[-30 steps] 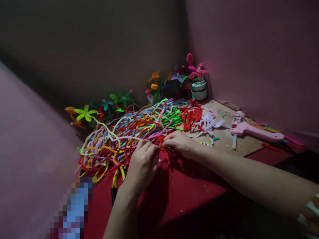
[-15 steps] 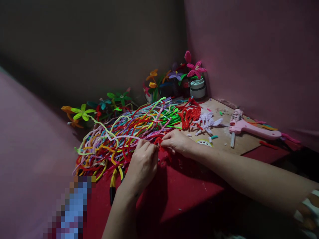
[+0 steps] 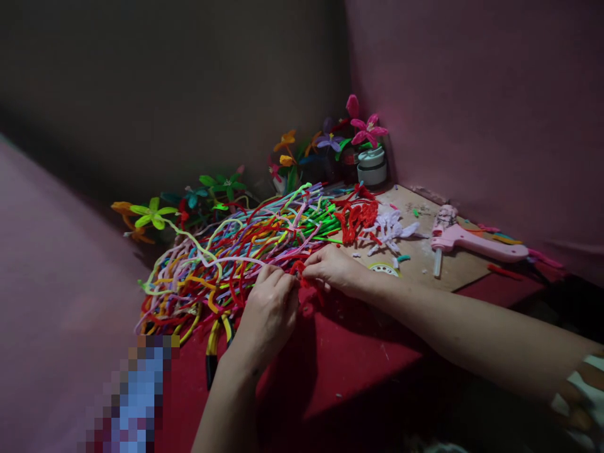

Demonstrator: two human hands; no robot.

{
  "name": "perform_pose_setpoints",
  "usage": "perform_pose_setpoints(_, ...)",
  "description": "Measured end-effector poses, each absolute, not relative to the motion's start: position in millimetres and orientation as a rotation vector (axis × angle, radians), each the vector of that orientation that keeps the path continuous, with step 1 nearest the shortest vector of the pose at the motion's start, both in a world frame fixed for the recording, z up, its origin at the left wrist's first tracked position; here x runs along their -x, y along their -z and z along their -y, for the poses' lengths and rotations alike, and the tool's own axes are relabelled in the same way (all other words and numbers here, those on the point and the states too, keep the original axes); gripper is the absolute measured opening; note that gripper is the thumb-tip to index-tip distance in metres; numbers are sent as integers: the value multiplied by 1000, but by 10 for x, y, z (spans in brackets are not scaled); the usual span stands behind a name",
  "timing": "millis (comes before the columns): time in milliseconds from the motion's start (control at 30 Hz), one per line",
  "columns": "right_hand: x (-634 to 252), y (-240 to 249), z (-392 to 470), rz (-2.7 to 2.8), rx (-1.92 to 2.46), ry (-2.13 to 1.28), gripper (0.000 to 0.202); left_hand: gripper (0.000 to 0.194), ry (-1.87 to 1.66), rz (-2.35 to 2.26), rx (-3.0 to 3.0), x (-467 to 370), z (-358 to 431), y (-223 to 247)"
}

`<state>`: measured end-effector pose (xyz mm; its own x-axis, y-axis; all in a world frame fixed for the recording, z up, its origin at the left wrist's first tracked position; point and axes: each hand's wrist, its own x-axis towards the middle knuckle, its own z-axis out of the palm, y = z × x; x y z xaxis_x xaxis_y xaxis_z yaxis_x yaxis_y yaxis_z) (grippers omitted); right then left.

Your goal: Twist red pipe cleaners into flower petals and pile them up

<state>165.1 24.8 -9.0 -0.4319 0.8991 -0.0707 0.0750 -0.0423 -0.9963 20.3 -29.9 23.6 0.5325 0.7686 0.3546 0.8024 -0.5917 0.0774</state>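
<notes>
A small red fuzzy stem piece is pinched between my two hands, just in front of a large pile of coloured fuzzy stems. My left hand is closed on its left side, with the fingertips partly hidden. From the right, my right hand grips the same piece with thumb and forefinger. Red bent pieces and pale lilac ones lie beyond my right hand.
A pink glue gun rests on a brown board at the right. Yellow-and-black pliers lie left of my left wrist. Fuzzy flowers and a lidded grey jar stand behind, on the red table.
The whole view has shifted slightly. Both hands stay together on the red piece, with only a slight change in their fingers.
</notes>
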Motion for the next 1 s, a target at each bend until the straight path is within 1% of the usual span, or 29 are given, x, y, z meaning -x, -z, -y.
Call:
perform_pose_setpoints(167,-1651,68,-234,1570,1082,-1532,15,18,514,1319,2640,-183,288,-201)
perform_pose_setpoints(400,-1640,85,-246,1662,1179,-1478,15,19,323,1263,2596,-248,279,-138)
perform_pose_setpoints(500,-1652,67,-246,1638,1149,-1498,15,19,351,1279,2586,-283,282,-124)
perform_pose_setpoints(600,-1670,36,-237,1552,1065,-1586,18,9,579,1384,2580,-258,289,-145)
perform_pose_setpoints(633,-1674,30,-233,1516,1031,-1618,19,10,696,1463,2565,-234,293,-161)
perform_pose_setpoints(733,-1678,28,-226,1408,960,-1676,18,31,1149,1879,2496,-136,307,-213)
perform_pose_setpoints(767,-1677,33,-225,1387,944,-1685,18,34,1304,2069,2472,-105,310,-224)
perform_pose_setpoints(833,-1676,44,-223,1366,913,-1698,17,29,1548,2427,2442,-62,313,-232)
perform_pose_setpoints(900,-1675,49,-219,1369,888,-1702,16,23,1684,2659,2444,-54,312,-220)
perform_pose_setpoints(1000,-1681,40,-210,1378,879,-1699,15,23,1886,2688,2445,-101,311,-190)
